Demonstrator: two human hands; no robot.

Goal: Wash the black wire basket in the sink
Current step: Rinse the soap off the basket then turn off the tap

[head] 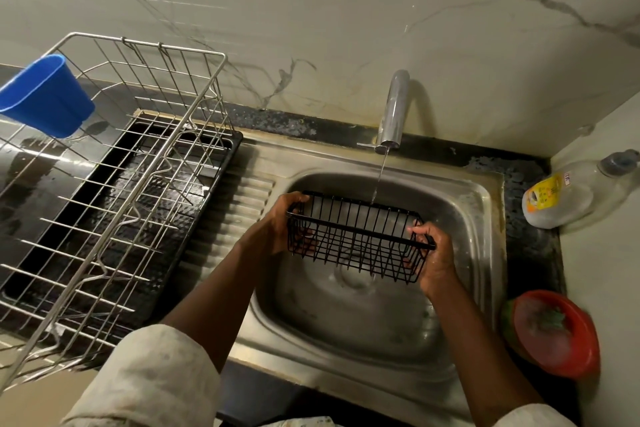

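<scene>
A black wire basket (pixel 356 236) hangs over the bowl of the steel sink (pixel 478 204), held level between both hands. My left hand (pixel 277 222) grips its left end, fingers curled round the rim wires. My right hand (pixel 434 253) grips the right end, thumb over the top bar. A thin stream of water (pixel 379 177) falls from the chrome tap (pixel 393 111) onto the basket's far rim.
A large steel dish rack (pixel 114 191) with a blue plastic cup (pixel 45 94) hooked on it stands on a black tray at the left. At the right are a soap pump bottle (pixel 568 194) lying on the counter and a red bowl (pixel 557 333). The marble wall is close behind.
</scene>
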